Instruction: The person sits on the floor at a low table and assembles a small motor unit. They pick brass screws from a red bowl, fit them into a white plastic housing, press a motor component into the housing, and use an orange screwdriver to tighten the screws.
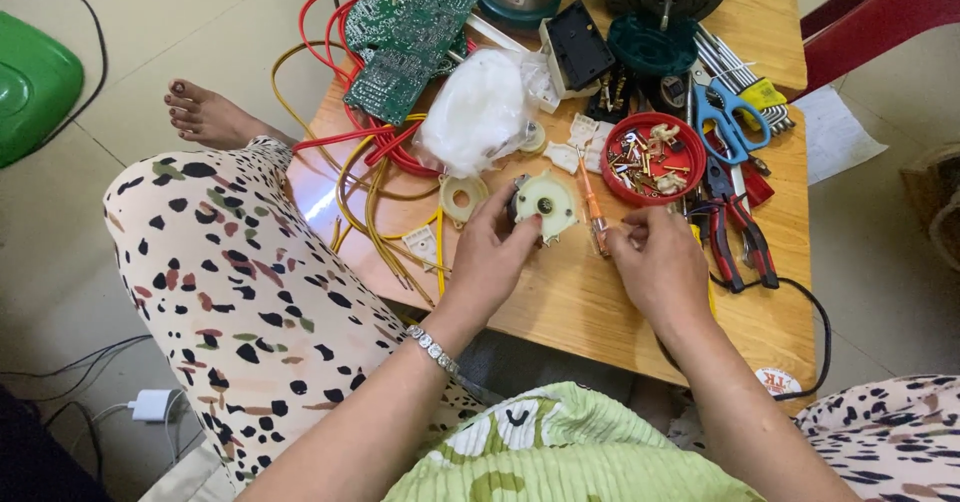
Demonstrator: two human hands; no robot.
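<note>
Low wooden table on a pale tiled floor — left hand grips a cream round gear housing; right hand pinches something too small to tell.

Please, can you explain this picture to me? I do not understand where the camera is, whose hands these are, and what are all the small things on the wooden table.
The single picture comes from a camera worn on a person's head, looking down at their own two bare hands above a low wooden table.

The left hand holds a round cream plastic part with a hole in its middle. The right hand pinches something too small to tell, beside a thin orange-handled screwdriver.

On the table lie a green circuit board, red and yellow wires, a crumpled clear plastic bag, a round red dish of small metal parts, blue-handled scissors and red-handled pliers.
</note>
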